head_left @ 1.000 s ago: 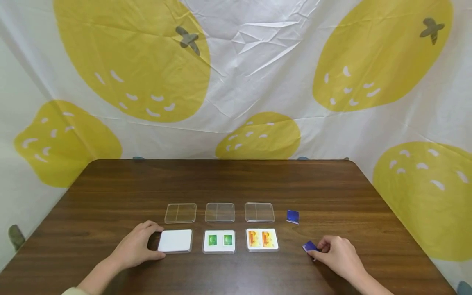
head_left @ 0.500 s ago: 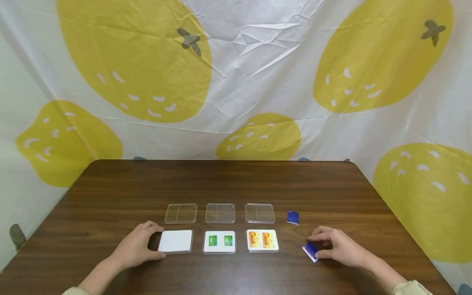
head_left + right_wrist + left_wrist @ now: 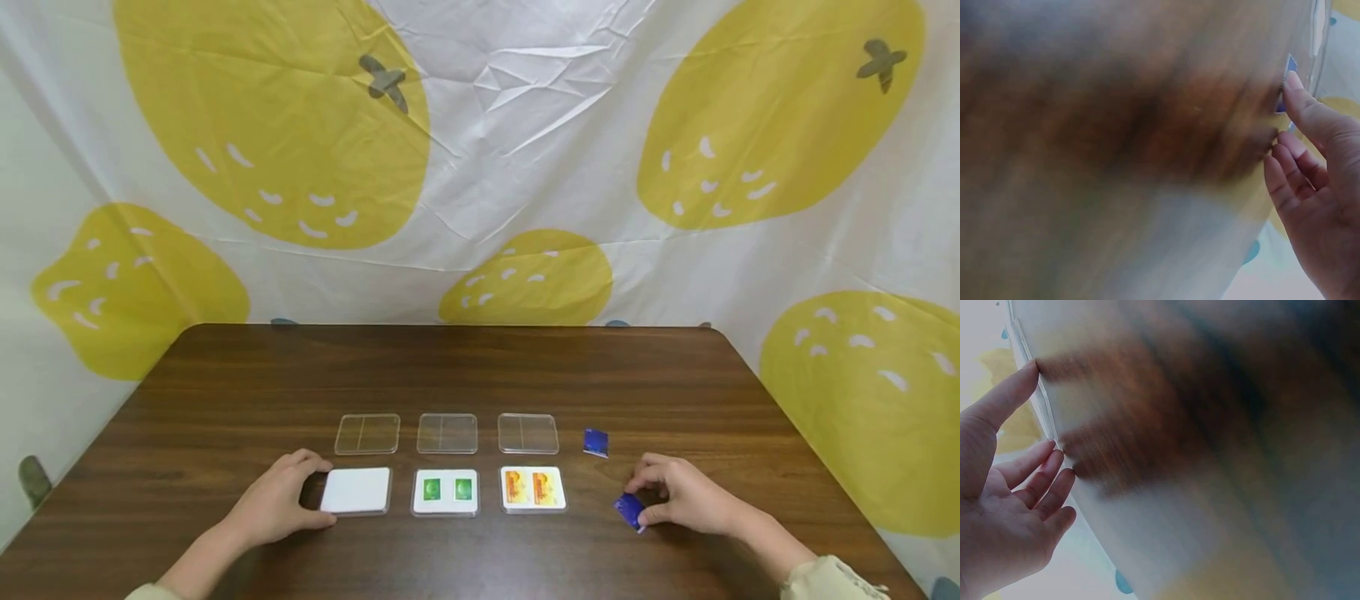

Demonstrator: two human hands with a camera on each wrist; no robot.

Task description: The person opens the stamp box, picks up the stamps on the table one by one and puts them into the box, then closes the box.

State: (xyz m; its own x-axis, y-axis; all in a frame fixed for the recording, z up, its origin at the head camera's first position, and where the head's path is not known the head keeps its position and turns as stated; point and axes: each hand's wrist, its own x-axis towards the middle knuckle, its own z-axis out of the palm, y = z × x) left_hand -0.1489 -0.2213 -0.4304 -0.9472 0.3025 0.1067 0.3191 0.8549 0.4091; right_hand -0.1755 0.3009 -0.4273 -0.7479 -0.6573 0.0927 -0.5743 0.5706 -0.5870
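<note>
My left hand holds the left end of a clear case with a white insert, thumb at its near corner and index finger at its far corner. My right hand pinches a small blue card by its right side, close over the table. In the right wrist view the thumb lies against the blue card. A second blue card lies farther back. Between the hands are two more cases, one with two green pictures, the other with two orange pictures.
Three clear lids lie in a row behind the cases. They stand on a dark wood table. Behind it hangs a white cloth printed with large yellow fruit.
My right hand has turned and its index finger has moved back from the near blue card, uncovering more of it. More of the right sleeve shows. The left hand stays put.
</note>
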